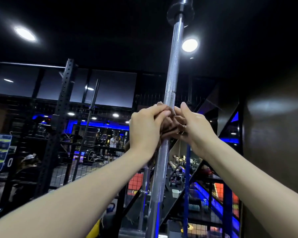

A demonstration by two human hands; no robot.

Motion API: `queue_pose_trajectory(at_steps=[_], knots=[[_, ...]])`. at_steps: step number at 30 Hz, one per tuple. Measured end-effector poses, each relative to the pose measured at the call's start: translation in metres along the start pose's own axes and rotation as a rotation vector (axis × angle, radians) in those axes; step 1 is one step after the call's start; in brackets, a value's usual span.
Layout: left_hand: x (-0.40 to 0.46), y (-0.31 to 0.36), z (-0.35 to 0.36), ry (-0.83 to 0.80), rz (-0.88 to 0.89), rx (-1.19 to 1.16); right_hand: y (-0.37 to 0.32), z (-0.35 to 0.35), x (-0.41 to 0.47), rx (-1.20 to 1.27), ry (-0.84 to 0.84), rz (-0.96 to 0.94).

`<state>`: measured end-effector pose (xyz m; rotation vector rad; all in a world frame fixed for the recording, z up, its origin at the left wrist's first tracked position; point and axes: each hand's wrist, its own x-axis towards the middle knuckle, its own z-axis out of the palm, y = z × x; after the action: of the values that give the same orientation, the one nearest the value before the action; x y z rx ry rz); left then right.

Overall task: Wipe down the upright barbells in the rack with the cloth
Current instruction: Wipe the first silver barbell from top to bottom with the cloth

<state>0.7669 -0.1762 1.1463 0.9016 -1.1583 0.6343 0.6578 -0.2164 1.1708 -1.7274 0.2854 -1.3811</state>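
Both hands, left hand (145,129) and right hand (193,125), wrap a soft, bunched brown cloth (169,125) around the upright barbell (172,79) mid-shaft, fingers curled; the bar looks heavy, stiff, knurled, so the cloth likely drags rather than slips.

Your hands hide most of the brown cloth (169,125); the barbell (172,73) runs off frame top and bottom.

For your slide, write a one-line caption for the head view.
Both hands, left hand and right hand, wrap a brown cloth around an upright barbell.
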Motion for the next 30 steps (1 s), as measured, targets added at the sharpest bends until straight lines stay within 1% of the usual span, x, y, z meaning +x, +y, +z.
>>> queue_pose_trajectory(at_steps=[4, 5, 8, 10, 12, 15, 17, 20, 22, 24, 27, 30], knots=[[-0.036, -0.013, 0.003, -0.014, -0.005, 0.019, 0.013, -0.003, -0.011, -0.031, 0.029, 0.027], [-0.05, -0.02, 0.001, -0.032, -0.002, 0.005, 0.016, -0.003, -0.017, -0.041, 0.021, 0.048], [-0.074, -0.032, -0.012, -0.109, -0.068, -0.08, 0.02, -0.001, -0.034, -0.057, 0.0, 0.112], [-0.065, -0.033, -0.016, -0.156, -0.085, -0.102, 0.017, 0.004, -0.036, -0.11, 0.03, 0.114], [-0.04, -0.026, -0.015, -0.181, -0.059, -0.116, 0.013, 0.009, -0.034, -0.13, 0.086, 0.117], [0.004, -0.013, -0.007, -0.109, -0.031, -0.119, 0.013, 0.017, -0.032, -0.112, 0.158, 0.139], [0.006, -0.008, -0.002, -0.097, -0.035, -0.164, 0.012, 0.017, -0.035, -0.083, 0.196, 0.159], [-0.035, -0.02, -0.007, -0.116, -0.034, -0.186, 0.015, 0.015, -0.052, -0.096, 0.192, 0.185], [-0.078, -0.035, -0.022, -0.199, -0.074, -0.207, 0.02, 0.022, -0.072, -0.102, 0.234, 0.232], [-0.094, -0.043, -0.028, -0.254, -0.105, -0.229, 0.02, 0.025, -0.079, -0.118, 0.221, 0.234], [-0.071, -0.041, -0.024, -0.256, -0.131, -0.207, 0.021, 0.026, -0.081, -0.146, 0.233, 0.247], [-0.033, -0.024, -0.017, -0.209, -0.122, -0.184, 0.023, 0.027, -0.081, -0.149, 0.237, 0.261]])
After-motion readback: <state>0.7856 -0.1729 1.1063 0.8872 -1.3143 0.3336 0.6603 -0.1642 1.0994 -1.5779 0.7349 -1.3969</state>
